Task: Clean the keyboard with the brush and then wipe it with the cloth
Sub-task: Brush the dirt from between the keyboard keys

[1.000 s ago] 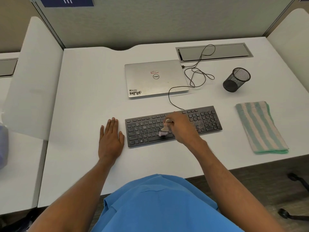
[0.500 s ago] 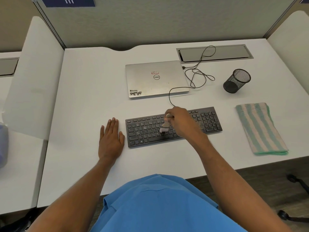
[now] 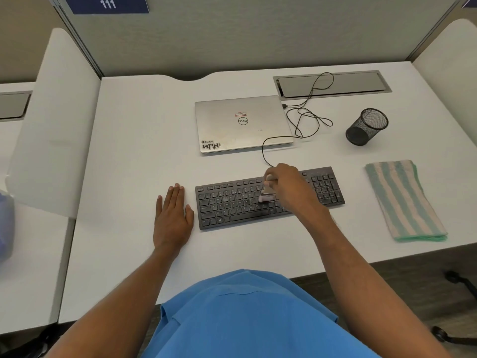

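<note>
Half the brush [image 3: 265, 195] hidden; right hand [image 3: 290, 189] grips it.

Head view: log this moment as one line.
phase: brushing | right hand: grips brush, bristles on keyboard | left hand: flat on desk beside keyboard | cloth: folded, untouched

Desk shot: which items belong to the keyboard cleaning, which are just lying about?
In the job: keyboard; brush, gripped by the right hand; striped cloth, lying unused; left hand, flat on the desk.
Lying about: closed laptop; mesh cup; black cable; metal hatch.
</note>
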